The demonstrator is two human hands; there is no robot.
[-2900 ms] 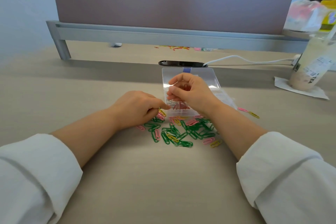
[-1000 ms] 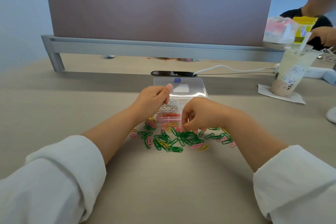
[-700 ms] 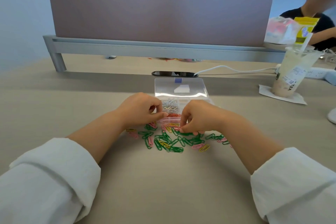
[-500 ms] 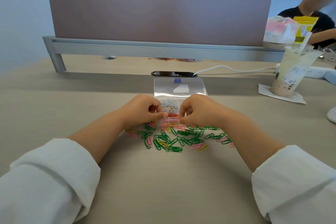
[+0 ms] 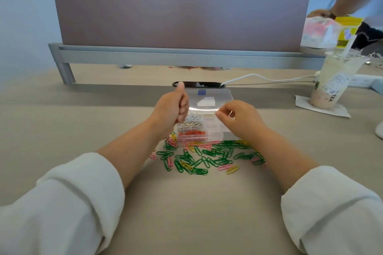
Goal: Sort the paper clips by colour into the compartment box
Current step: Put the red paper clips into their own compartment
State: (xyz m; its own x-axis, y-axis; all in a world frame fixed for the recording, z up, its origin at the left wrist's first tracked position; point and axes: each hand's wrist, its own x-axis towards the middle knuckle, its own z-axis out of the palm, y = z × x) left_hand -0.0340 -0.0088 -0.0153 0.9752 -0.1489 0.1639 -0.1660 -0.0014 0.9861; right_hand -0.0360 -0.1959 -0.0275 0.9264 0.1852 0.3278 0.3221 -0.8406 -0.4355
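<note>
Beige desk (image 5: 62, 122) beneath a mauve divider panel (image 5: 180, 14) on a grey rail (image 5: 165, 57), pale blue wall (image 5: 22, 16) at left

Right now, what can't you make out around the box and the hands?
Head view:
left hand: curled and blurred, hiding whether it holds a clip.
right hand: pinch closed; any clip too small.
box: right compartments partly behind the right hand.
loose clips: some under the right forearm.

Bright, soft daylight; glare on box lid (image 5: 207, 107); wide-angle bowing at edges.
</note>
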